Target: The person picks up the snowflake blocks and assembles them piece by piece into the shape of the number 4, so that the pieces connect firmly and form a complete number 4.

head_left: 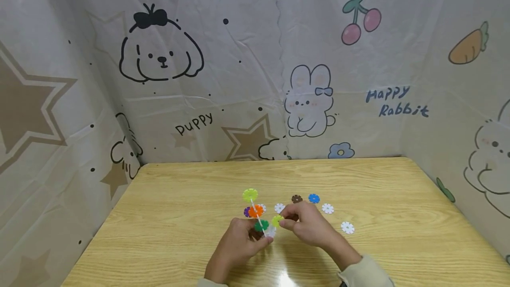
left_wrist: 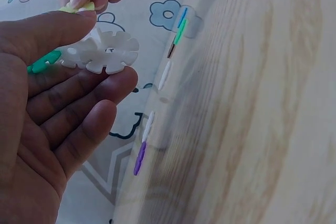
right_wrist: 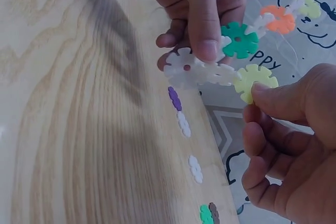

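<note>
My left hand (head_left: 239, 243) holds a chain of interlocking plastic snowflake discs between thumb and fingers. Rising from the grip, the chain includes a green disc (head_left: 261, 226), an orange disc (head_left: 256, 211) and a yellow-green disc (head_left: 250, 195) at the top, with white discs linking them. Near the left thumb, a white disc (right_wrist: 180, 70) joins another white disc (right_wrist: 216, 74). My right hand (head_left: 308, 225) pinches a second yellow-green disc (right_wrist: 254, 80) by thumb and fingertips, its edge right at that outer white disc. The left fingers partly hide the chain's lower end.
Loose discs lie flat on the wooden table (head_left: 179, 216) beyond the hands. Among them are a purple disc (right_wrist: 175, 99), a brown disc (head_left: 296, 199), a blue disc (head_left: 314, 198) and several white ones, one white disc (head_left: 347, 227) farther right. A printed cloth (head_left: 239, 79) hangs behind the table.
</note>
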A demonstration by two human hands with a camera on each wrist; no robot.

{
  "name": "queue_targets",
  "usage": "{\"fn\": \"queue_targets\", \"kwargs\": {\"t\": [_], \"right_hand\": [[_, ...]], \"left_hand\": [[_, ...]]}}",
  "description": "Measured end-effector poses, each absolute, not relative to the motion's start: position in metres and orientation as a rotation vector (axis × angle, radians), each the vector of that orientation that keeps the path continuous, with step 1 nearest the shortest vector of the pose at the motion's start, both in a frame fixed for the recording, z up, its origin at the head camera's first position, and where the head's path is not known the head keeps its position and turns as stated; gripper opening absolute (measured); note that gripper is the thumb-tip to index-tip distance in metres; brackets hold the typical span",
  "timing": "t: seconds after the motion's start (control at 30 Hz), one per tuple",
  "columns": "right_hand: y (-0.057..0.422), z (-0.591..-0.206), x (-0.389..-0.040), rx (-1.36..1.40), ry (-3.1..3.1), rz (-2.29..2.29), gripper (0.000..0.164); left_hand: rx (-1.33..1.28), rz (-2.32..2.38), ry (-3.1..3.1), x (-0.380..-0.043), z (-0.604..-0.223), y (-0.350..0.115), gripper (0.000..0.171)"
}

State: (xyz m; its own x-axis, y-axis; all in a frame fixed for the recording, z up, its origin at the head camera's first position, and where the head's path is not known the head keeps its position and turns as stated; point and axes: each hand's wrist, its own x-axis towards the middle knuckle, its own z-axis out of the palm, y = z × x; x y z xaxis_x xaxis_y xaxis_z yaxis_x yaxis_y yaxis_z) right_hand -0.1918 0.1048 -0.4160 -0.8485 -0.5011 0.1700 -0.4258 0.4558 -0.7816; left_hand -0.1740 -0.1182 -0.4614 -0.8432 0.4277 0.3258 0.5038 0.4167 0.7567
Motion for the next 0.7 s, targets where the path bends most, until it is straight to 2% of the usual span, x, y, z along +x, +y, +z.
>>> {"fn": "queue_targets", "kwargs": {"t": [0.7], "right_hand": [[0.091,-0.422,-0.188,-0.877,2.792,-1.366,0.015]], "left_hand": [[-0.773,-1.588,-2.423,-0.172,-0.461,-0.116,0.017]]}}
